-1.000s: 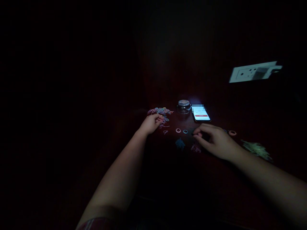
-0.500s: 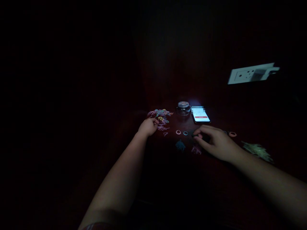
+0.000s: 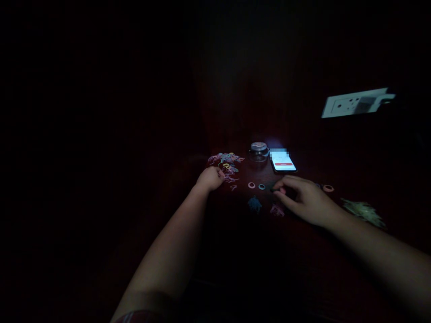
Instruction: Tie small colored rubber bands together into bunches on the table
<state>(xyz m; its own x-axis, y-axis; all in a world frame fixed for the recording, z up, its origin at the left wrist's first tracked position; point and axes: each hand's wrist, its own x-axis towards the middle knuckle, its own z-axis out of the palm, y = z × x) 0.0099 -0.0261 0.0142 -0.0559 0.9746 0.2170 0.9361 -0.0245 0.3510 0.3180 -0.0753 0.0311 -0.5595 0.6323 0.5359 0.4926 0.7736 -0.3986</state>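
Lying just beyond the curled grip of the left hand, a loose heap of coloured bands is nearer to it than to the right hand, whose pinched fingertips meet a small dark item. Whether either grip holds anything cannot be told.

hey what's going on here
A person's left hand is at a mixed pile of small coloured bands, and the right hand is at a dark item too dim to make out. A blue heap and a pink heap lie nearer the person. Beyond, a lit phone lies beside a round jar.
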